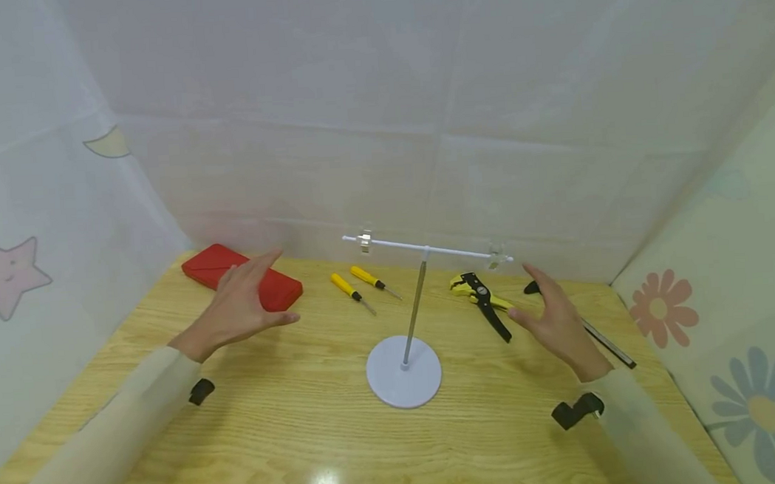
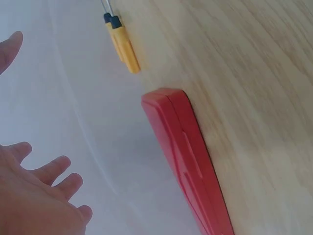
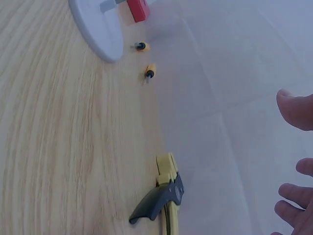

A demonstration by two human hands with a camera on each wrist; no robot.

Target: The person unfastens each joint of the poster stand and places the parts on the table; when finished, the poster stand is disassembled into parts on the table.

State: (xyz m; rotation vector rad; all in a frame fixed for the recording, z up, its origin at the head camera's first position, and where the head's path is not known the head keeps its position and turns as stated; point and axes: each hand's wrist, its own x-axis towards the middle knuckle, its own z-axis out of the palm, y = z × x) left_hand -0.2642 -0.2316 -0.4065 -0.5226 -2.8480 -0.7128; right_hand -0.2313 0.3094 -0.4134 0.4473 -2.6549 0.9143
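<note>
My left hand (image 1: 234, 307), fingers spread and holding nothing, hovers by a red hard case (image 1: 277, 287) at the back left. The case (image 2: 183, 152) lies lengthwise on the wood in the left wrist view. On the other side, my right hand (image 1: 558, 328) is raised with thumb and fingers apart, near a yellow-and-black wire stripper (image 1: 482, 295). Beyond it lies a long thin tool (image 1: 610, 344) with a black end and metallic shaft, partly hidden by this hand. Between the hands stands a metal pole (image 1: 415, 311) on a round white base (image 1: 396, 389).
Two yellow-handled screwdrivers, one nearer (image 1: 343, 285) and one farther (image 1: 365, 275), lie left of the pole. A white crossbar (image 1: 401, 245) with clear clips tops the stand. Pale cloth (image 1: 330, 171) walls the wooden table (image 1: 292, 433) at the back and sides.
</note>
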